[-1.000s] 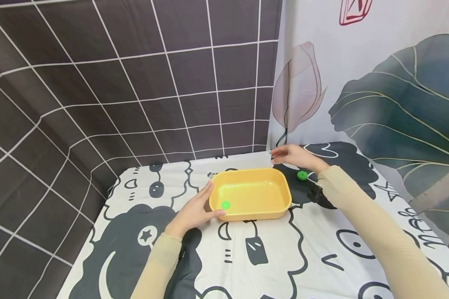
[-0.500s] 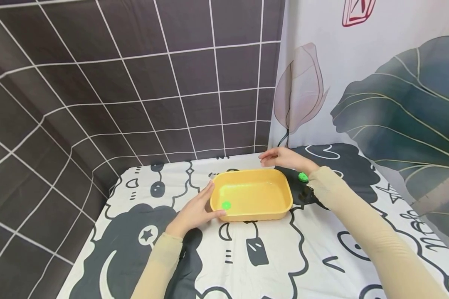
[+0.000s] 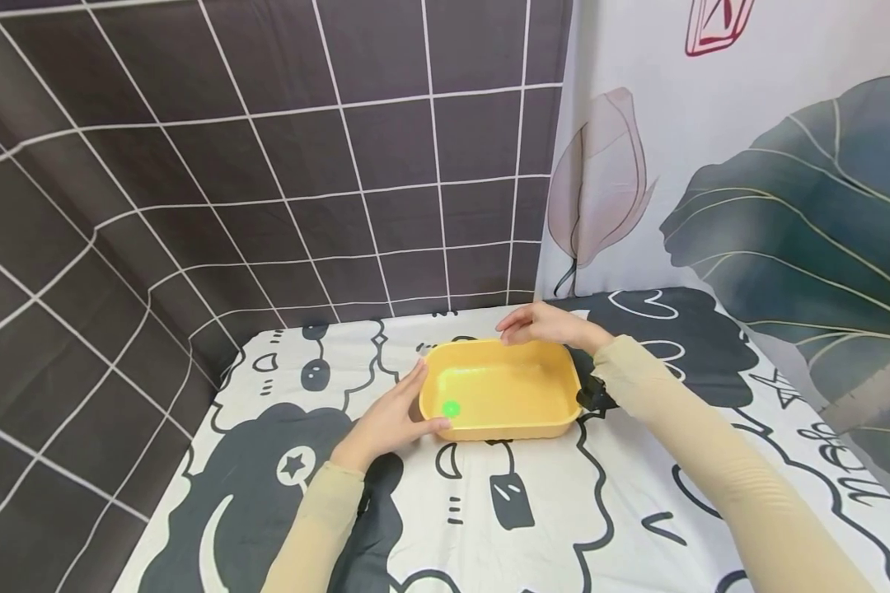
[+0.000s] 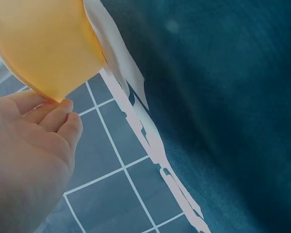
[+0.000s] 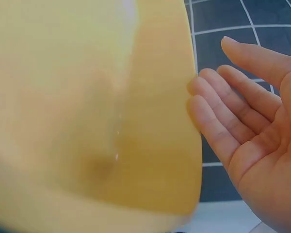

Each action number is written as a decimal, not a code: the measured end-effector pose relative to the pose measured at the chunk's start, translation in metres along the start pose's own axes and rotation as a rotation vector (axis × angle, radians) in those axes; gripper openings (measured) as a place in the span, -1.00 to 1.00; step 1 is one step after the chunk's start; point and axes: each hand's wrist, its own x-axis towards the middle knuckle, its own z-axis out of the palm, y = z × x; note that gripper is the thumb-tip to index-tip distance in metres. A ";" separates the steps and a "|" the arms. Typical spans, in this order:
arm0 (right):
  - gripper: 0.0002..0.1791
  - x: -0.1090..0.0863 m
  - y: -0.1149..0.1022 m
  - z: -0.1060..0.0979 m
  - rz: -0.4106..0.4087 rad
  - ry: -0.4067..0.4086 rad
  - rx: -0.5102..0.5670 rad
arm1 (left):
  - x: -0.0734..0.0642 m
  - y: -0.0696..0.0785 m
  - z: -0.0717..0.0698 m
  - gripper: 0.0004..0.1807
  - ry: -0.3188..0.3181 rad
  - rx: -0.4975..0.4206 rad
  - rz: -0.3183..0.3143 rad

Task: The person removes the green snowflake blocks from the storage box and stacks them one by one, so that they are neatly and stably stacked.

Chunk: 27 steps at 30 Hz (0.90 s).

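A yellow rectangular plastic basin sits on the patterned cloth in the head view. Inside it, at the near left corner, lies a small bright green round piece. My left hand grips the basin's left end, thumb at the near corner and fingers along the side; the left wrist view shows these fingertips at the basin's edge. Over the far rim, toward the right, my right hand hovers palm down. Its fingers are loosely bent and hold nothing, as the right wrist view shows, with fingertips beside the basin wall.
A cloth with cartoon drawings covers the surface. Behind rises a dark grid-patterned curtain, and at the right a pale curtain with flower and leaf prints. A black device is on the right wrist.
My right hand has moved left and slightly nearer, over the basin's far rim. A dark green piece on the cloth to the right is now hidden behind the right sleeve. My left hand keeps its grip.
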 end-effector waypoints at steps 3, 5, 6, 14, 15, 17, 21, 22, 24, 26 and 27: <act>-0.54 0.002 -0.002 0.004 -0.009 -0.022 0.007 | 0.000 0.000 0.000 0.20 -0.001 0.000 -0.001; -0.55 0.004 -0.004 0.007 -0.019 -0.044 0.004 | 0.001 0.000 0.000 0.20 -0.004 0.000 -0.004; -0.56 0.005 -0.004 0.008 -0.024 -0.056 0.005 | 0.001 0.000 0.000 0.20 -0.006 0.001 -0.005; -0.60 0.015 -0.006 0.017 -0.054 -0.126 0.017 | 0.001 -0.001 0.000 0.19 -0.001 -0.008 0.005; -0.61 0.016 -0.005 0.018 -0.053 -0.130 0.017 | 0.001 -0.001 0.000 0.19 -0.001 -0.009 0.007; -0.60 0.019 -0.005 0.020 -0.064 -0.142 0.007 | 0.001 -0.001 0.000 0.19 -0.002 -0.010 0.010; -0.59 0.022 -0.007 0.023 -0.072 -0.159 -0.010 | 0.001 -0.002 -0.001 0.19 -0.004 -0.006 0.012; -0.59 0.023 -0.007 0.024 -0.076 -0.164 -0.015 | 0.001 -0.002 -0.001 0.19 -0.003 -0.005 0.012; -0.59 0.024 -0.009 0.026 -0.078 -0.175 -0.016 | 0.001 -0.001 -0.001 0.19 -0.003 -0.004 0.012; -0.58 0.026 -0.010 0.029 -0.082 -0.190 -0.013 | 0.001 -0.001 -0.001 0.19 -0.003 -0.004 0.010; -0.58 0.027 -0.010 0.030 -0.085 -0.197 -0.012 | 0.001 -0.001 -0.001 0.19 -0.004 -0.006 0.008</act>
